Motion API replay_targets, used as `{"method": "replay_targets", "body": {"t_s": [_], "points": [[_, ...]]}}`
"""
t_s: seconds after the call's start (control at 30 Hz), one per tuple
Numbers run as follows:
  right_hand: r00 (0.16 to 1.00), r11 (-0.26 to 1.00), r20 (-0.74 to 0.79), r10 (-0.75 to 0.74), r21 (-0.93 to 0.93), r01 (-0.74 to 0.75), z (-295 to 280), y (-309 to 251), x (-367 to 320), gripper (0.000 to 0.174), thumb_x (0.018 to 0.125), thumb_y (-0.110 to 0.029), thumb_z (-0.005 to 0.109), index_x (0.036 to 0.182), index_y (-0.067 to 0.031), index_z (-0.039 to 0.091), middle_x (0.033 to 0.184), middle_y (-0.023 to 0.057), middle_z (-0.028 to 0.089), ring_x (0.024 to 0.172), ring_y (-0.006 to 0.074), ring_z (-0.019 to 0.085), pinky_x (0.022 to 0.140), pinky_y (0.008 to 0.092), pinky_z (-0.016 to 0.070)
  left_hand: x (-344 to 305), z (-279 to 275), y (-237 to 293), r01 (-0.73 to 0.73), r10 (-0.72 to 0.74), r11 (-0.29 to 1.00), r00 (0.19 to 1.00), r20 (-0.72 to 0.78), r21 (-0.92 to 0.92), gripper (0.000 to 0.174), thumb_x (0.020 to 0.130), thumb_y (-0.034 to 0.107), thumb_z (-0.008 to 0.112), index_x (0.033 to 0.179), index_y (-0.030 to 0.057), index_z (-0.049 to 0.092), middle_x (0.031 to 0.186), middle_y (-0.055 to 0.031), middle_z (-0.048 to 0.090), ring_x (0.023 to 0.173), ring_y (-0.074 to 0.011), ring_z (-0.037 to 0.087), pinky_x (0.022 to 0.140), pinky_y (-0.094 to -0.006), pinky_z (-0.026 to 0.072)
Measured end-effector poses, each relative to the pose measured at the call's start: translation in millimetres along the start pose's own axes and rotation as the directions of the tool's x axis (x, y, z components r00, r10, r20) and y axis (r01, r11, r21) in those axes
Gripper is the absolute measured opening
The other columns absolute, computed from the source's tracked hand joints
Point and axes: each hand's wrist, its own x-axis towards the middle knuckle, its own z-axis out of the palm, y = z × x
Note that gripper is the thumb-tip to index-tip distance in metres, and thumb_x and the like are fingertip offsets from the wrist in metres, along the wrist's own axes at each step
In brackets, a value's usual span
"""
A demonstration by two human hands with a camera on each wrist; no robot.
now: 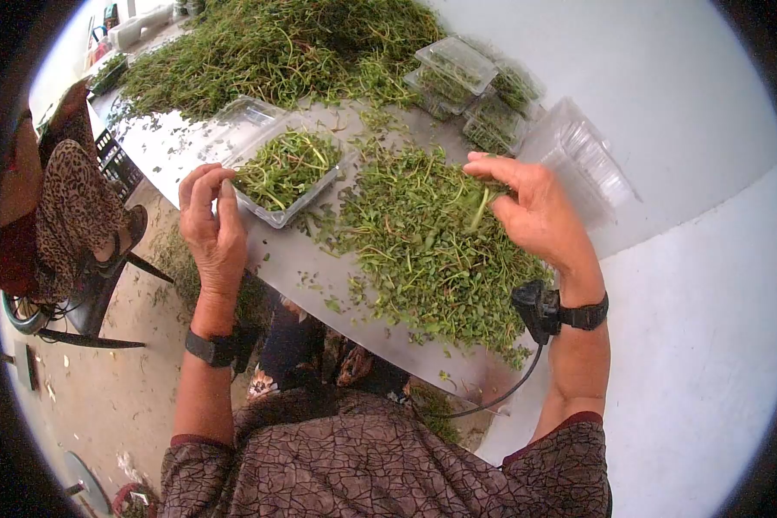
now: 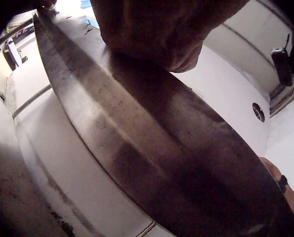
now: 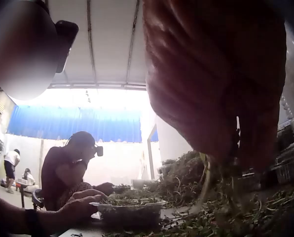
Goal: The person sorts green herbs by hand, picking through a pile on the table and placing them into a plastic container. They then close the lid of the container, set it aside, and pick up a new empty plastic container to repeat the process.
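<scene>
Our brown shirt [image 1: 354, 457] lay nearest. We pinched stems [image 1: 480, 210] with our right hand [image 1: 533, 205] and a box rim [image 1: 276, 220] with our left hand [image 1: 211, 226].

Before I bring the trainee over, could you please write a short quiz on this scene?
1. True or false: the open box is empty.
2. Multiple choice: which hand holds green stems?
A. The left hand
B. The right hand
C. Neither
3. Short answer: in the head view, what lies on the table between the open box and the right hand?

Key:
1. False: there are greens in it.
2. B.
3. A loose pile of leaves.
</scene>
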Motion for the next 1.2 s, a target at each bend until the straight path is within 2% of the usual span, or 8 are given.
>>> {"method": "replay_targets", "body": {"t_s": [0.2,0.3,0.43,0.5,0.7,0.8,1.0,1.2], "points": [[0.974,0.977,0.073,0.212,-0.008,-0.212,-9,-19,-5,0.023,0.078,-0.007,0.057,0.098,-0.0025,0.066,0.095,0.0184,0.067,0.086,0.0331,0.066,0.074,0.0376,0.0519,0,-1,1,-0.002,0.002,1.0,1.0,0.0,0.007,0.016,0.084,-0.003,0.052,0.095,0.0022,0.061,0.106,-0.0118,0.057,0.099,-0.0239,0.058,0.084,-0.0338,0.0464],[0.978,0.979,0.085,0.19,-0.091,-0.183,-10,-20,-6,0.02,0.078,-0.008,0.056,0.095,-0.0043,0.067,0.084,0.0183,0.067,0.076,0.0355,0.065,0.067,0.0408,0.0509,0,0,1,0.005,-0.005,1.0,1.0,0.002,0.003,0.015,0.085,-0.003,0.051,0.095,0.0022,0.061,0.106,-0.0116,0.057,0.099,-0.0234,0.058,0.084,-0.034,0.0463],[0.994,0.985,-0.024,0.107,-0.13,-0.109,1,-5,-15,0.019,0.078,-0.008,0.057,0.093,-0.0053,0.067,0.082,0.0179,0.066,0.076,0.0359,0.065,0.067,0.0418,0.0506,0,-1,2,0.011,-0.012,1.0,1.0,0.012,0.008,0.014,0.086,-0.002,0.051,0.095,0.0019,0.061,0.105,-0.0114,0.057,0.098,-0.0232,0.057,0.085,-0.034,0.0461],[0.991,0.985,-0.004,0.134,-0.105,-0.134,2,-4,-17,0.019,0.078,-0.003,0.059,0.095,0.0003,0.066,0.082,0.0127,0.069,0.073,0.0192,0.067,0.064,0.0301,0.0492,0,-1,2,0.015,-0.015,1.0,1.0,0.011,0.007,0.014,0.086,-0.002,0.051,0.095,0.0018,0.061,0.105,-0.0113,0.057,0.098,-0.0229,0.057,0.084,-0.034,0.046],[0.985,0.971,0.131,0.109,-0.228,-0.077,0,-26,-25,0.019,0.076,-0.015,0.063,0.088,-0.0017,0.067,0.081,0.0136,0.067,0.077,0.031,0.063,0.068,0.0371,0.0503,0,-2,2,-0.002,0.002,1.0,1.0,0.007,0.01,0.013,0.087,-0.001,0.051,0.095,0.0019,0.061,0.105,-0.0109,0.056,0.097,-0.0222,0.057,0.082,-0.0332,0.0465],[0.991,0.91,0.133,0.01,-0.412,0.046,17,-23,-31,0.018,0.074,-0.02,0.065,0.077,-0.0026,0.066,0.077,0.0125,0.064,0.08,0.0322,0.061,0.069,0.0423,0.0488,0,0,2,0.011,-0.011,1.0,1.0,0.003,-0.007,0.013,0.087,-0.001,0.051,0.095,0.0022,0.061,0.104,-0.0108,0.057,0.096,-0.0218,0.057,0.08,-0.0324,0.0471],[0.989,0.855,0.103,-0.102,-0.5,0.14,27,-17,-35,0.015,0.076,-0.016,0.059,0.07,-0.0031,0.06,0.073,0.013,0.056,0.077,0.0316,0.058,0.07,0.0452,0.0482,1,-2,1,-0.012,0.012,1.0,1.0,-0.001,0.015,0.014,0.086,-0.002,0.051,0.095,0.0022,0.061,0.105,-0.0111,0.057,0.094,-0.0214,0.059,0.078,-0.031,0.0478],[1.0,0.902,-0.015,0.013,-0.432,-0.019,-10,-26,-29,0.013,0.077,-0.014,0.057,0.069,-0.0028,0.058,0.075,0.0127,0.057,0.081,0.0311,0.059,0.07,0.043,0.0489,0,-1,1,0.012,-0.011,1.0,1.0,0.01,-0.014,0.015,0.086,-0.003,0.051,0.096,0.0018,0.061,0.106,-0.0119,0.057,0.096,-0.0229,0.058,0.08,-0.0314,0.0476]]}}
